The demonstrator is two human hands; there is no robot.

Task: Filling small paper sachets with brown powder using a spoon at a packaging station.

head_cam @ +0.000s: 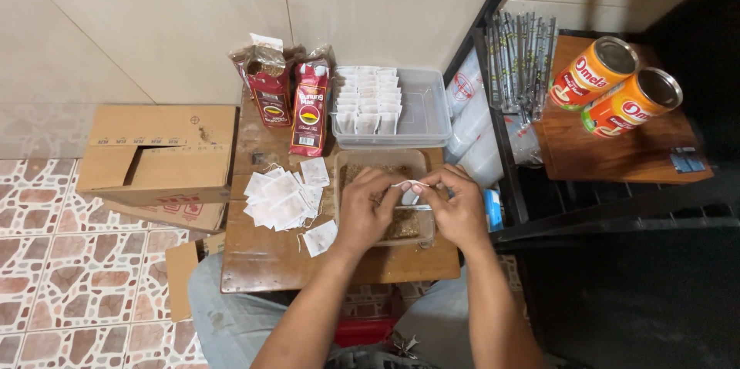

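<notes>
While both hands met over the tub (344, 159), the left hand (364, 211) and right hand (460, 211) pinched a small white sachet (406, 185) between thumb and fingertips, fingers drawn narrow around its edges. The sachet hung just above the brown loose filling in the tub, near its middle. A loose grip there could have dropped it into the filling, and a tilt might have spilled grains onto the table (262, 265); too hard a pull looked likely to tear the thin paper. The tub was clear plastic, rectangular with rounded corners. Left of it lay a heap of flat, papery empty sachets (281, 198), some trailing strings, easily scattered by a passing wrist. Behind stood two glossy red pouches (311, 111), crinkled at the top, and a clear lidded box (428, 111) holding filled sachets in neat rows. A cardboard carton (158, 153) sat to the left, and two orange cans (617, 84) lay on a wooden shelf to the right.
</notes>
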